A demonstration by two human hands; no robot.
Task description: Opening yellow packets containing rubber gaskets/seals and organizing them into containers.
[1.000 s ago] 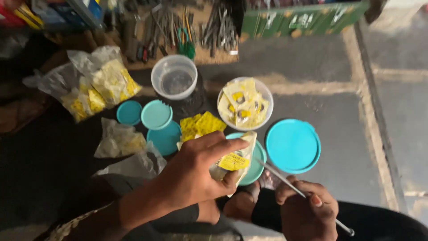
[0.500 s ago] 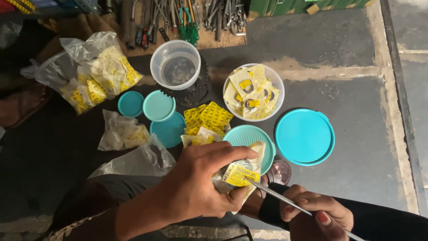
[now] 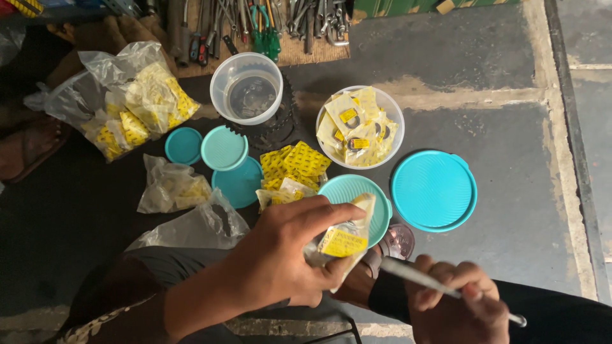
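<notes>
1. At the far left a clear plastic bag stuffed with yellow packets lies on the dark floor, with two more crumpled clear bags below it
2. Three teal lids of differing size sit just right of the bags, two of them overlapping
3. Behind them stands an empty clear tub, in front of a row of hand tools on a mat
4. A loose pile of yellow packets lies on the floor between the lids and a teal bowl
5. The left hand is closed around a small yellow-labelled sachet, thumb and fingers pinching it, held just above the teal bowl's near rim
6. A white bowl holding more sachets sits behind the teal bowl
7. The right hand, low in the frame, is curled shut around a thin metal rod whose tip points toward the sachet
8. A large round teal lid lies flat to the right of the teal bowl, close beside it
</notes>
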